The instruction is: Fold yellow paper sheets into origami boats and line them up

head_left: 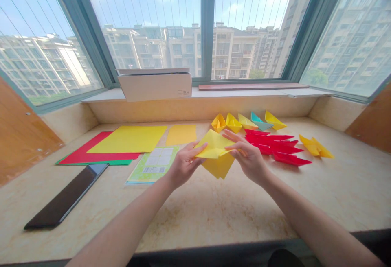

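Taking the black phone [65, 198] as landmark: right of it, above the sill [214, 214], the left hand [186, 163] pinches the folded yellow paper [215, 147] by 1 side, thumb against fingers; the right hand [249, 157] pinches its other side; farther right lie red folded boats [275, 147]

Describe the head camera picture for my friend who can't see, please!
A left hand and a right hand hold a folded yellow paper over a stone-look counter by a window. Small folded paper shapes, yellow, blue-green and red, sit to the right; colored sheets, a patterned packet and a flat dark object lie left.
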{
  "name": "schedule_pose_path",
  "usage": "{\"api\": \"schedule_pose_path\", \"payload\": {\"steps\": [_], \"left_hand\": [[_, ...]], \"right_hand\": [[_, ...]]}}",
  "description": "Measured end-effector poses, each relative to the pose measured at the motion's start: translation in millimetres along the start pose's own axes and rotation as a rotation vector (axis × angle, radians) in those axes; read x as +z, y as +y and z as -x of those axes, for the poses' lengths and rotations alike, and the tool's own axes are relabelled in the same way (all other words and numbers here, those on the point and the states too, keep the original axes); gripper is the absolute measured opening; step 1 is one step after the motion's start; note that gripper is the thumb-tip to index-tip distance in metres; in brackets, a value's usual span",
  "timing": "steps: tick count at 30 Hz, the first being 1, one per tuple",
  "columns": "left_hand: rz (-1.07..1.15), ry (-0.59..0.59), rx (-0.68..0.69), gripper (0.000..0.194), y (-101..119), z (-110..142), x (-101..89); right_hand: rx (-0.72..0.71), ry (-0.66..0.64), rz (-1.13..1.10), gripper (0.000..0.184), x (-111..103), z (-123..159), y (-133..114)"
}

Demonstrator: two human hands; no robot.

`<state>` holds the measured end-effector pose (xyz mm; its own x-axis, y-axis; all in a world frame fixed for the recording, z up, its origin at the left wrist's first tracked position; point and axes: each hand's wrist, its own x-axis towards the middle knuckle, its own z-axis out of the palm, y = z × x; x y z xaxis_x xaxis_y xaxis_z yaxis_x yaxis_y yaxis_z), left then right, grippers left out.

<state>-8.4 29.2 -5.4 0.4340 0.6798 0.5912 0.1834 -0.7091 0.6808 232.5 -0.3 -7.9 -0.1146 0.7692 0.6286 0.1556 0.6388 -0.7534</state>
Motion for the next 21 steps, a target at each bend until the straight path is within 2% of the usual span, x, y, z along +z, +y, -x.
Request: {"api": "schedule_pose_path", "payload": {"steps": [5, 12, 21], "left_hand": [[-0.026, -0.02, 0.009, 0.038, 3.2, 0.8, 0.4], [0.083, 0.006, -0.072, 0.034, 17.0, -1.6, 7.7], [0.131, 0.098, -0.153, 0.038, 12.4, -2.9, 5.8]], "right_hand": [[0.109, 0.023, 0.0, 0.023, 0.3, 1.0, -1.9], [0.212, 0.166, -0.083, 0.026, 10.0, -0.5, -0.8], [0.199, 0.179, -0.067, 0.036, 7.8, -1.9, 9.2]]}}
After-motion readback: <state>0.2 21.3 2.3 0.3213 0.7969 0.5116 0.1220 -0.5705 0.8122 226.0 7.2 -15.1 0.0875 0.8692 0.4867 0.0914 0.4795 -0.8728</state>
